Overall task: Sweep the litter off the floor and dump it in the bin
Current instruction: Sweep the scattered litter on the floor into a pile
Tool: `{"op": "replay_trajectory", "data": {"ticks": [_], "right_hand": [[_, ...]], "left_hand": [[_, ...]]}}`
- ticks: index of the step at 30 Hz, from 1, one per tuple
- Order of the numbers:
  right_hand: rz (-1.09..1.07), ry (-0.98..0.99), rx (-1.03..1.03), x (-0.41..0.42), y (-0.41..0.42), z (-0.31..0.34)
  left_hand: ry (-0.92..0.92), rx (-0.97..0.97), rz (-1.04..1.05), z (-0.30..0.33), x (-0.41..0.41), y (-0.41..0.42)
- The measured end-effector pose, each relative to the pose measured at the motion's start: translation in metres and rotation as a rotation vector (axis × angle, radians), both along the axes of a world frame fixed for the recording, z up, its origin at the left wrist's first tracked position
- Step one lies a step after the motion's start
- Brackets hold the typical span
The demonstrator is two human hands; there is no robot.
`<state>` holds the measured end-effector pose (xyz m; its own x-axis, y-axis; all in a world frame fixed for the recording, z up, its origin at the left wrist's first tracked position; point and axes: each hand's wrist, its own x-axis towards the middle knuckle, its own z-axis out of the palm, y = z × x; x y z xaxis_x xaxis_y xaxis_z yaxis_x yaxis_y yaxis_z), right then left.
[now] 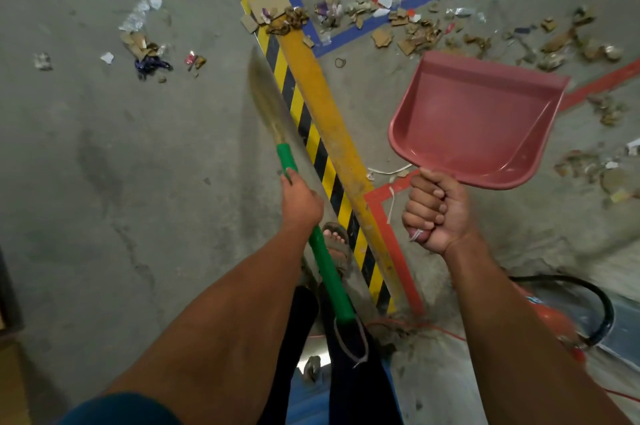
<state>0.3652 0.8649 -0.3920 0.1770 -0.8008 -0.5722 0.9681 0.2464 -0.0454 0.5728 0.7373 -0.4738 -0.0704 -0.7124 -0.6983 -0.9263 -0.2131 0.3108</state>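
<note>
- Litter [145, 44], torn cardboard and crumpled plastic, lies on the grey concrete floor [104, 182] at ten o'clock.
- Left hand [299, 203]: fingers wrapped round the green handle of the broom [287, 161]; its straw head is blurred.
- Right hand [434, 211]: fingers clenched on the handle, hidden in the fist, of the smooth pink plastic dustpan [481, 120], held off the floor.
- More litter at one o'clock.

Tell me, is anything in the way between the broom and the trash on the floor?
Nothing visible blocks it. The left hand holds the broom up over bare concrete, and the litter lies farther ahead. The yellow floor stripe looks flat.
</note>
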Motion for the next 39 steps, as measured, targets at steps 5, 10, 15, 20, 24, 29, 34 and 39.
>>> {"op": "replay_trajectory", "data": {"ticks": [5,10,15,20,24,29,34,39], "right_hand": [[0.031,0.005,0.021,0.001,0.003,-0.011],[0.040,0.013,0.049,-0.001,0.007,-0.015],[0.030,0.036,0.064,-0.001,-0.002,-0.011],[0.020,0.017,0.036,-0.004,-0.014,-0.006],[0.014,0.010,0.038,-0.008,-0.017,-0.008],[0.007,0.024,0.051,-0.010,-0.011,-0.013],[-0.013,0.039,0.078,-0.012,-0.004,-0.016],[-0.035,0.008,0.031,-0.018,0.001,-0.015]], "left_hand": [[-0.077,0.068,-0.012,-0.020,-0.032,-0.033],[0.104,0.121,-0.392,-0.026,-0.062,-0.065],[0.305,0.067,-0.432,-0.020,-0.059,-0.074],[0.291,-0.091,-0.177,-0.009,-0.028,-0.048],[0.137,-0.140,0.017,-0.011,-0.006,-0.024],[-0.029,-0.029,0.103,-0.017,-0.021,-0.026],[0.042,0.125,-0.170,-0.016,-0.073,-0.052],[0.237,0.196,-0.374,-0.001,-0.118,-0.083]]}}
